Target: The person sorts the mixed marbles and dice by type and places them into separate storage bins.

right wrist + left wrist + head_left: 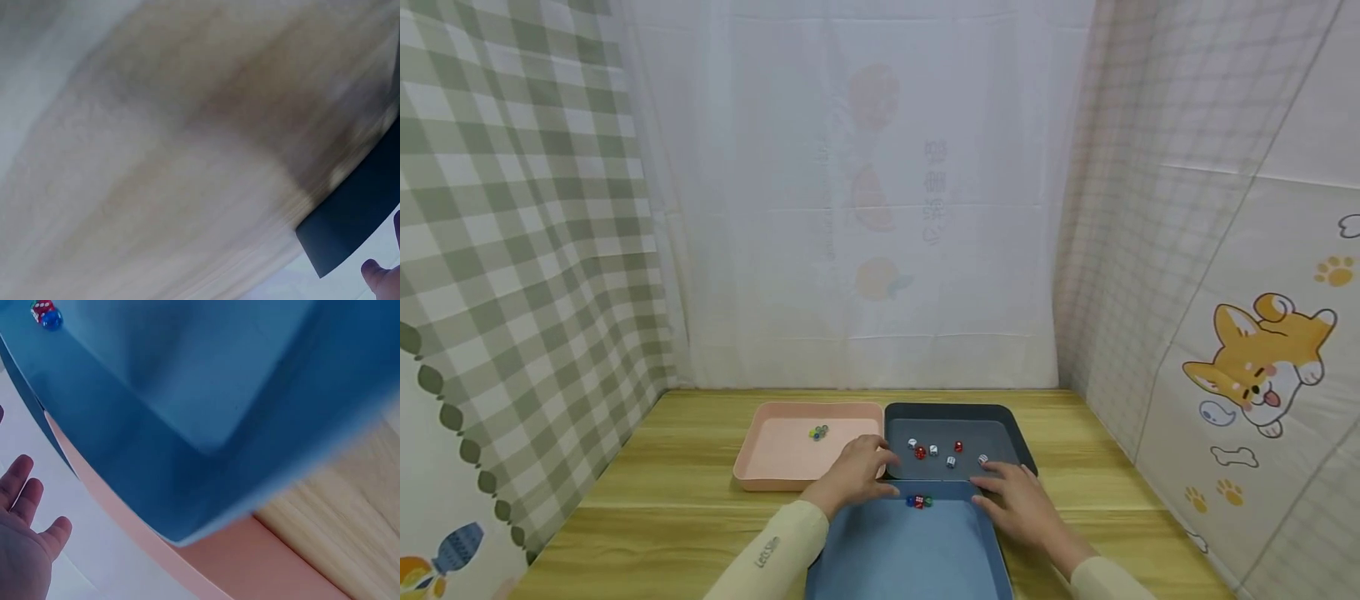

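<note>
My left hand [856, 473] is over the near right corner of the pink tray [767, 454], beside the blue tray [910, 554], with its fingers extended and nothing held. Above the right side of the blue tray and near the dark grey tray [992, 425], my right hand [1017, 502] has its fingers spread, and it holds nothing visible. Between the hands, a red die [919, 502], a blue die [910, 501] and a green die [928, 501] lie together at the blue tray's far end. The left wrist view also shows that red die [42, 309].
Several white dice [951, 462] and red dice [958, 447] are scattered in the dark grey tray. A small cluster of greenish and blue pieces [818, 432] sits in the pink tray. The wooden table [662, 483] ends at a white curtain [865, 350], with cloth at both sides.
</note>
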A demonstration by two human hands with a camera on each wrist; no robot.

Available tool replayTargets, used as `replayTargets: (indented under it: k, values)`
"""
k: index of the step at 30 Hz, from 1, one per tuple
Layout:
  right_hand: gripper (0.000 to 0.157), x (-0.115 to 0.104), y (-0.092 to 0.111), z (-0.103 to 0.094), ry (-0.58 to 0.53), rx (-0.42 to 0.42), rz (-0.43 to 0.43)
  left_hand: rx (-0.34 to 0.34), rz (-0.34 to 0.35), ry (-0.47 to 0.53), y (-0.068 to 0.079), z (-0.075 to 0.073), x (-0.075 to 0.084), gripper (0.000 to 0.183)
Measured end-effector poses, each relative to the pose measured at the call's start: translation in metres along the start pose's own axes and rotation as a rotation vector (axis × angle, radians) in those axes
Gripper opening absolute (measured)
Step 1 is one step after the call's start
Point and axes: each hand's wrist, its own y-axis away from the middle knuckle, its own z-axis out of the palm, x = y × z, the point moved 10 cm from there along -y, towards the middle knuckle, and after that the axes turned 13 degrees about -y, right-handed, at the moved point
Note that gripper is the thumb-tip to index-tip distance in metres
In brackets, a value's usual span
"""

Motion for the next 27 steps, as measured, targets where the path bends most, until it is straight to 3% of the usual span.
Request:
replayTargets:
  k: [8,18,27]
  values:
    - [0.028,0.002,0.003,0.007,0.01,-0.036,0.038,-0.037,0.013,-0.051,-0.003,0.007,0.01,0.033]
    - [0.033,-0.002,0.007,0.005,-0.002,-0.034,-0.021,-0.053,-0.011,-0.086,-0.005,0.018,0.016,0.026]
    - [0.032,0.002,0.008,0.004,-0.044,-0.073,-0.009,-0.055,0.007,-0.12,-0.005,0.028,0.018,0.023]
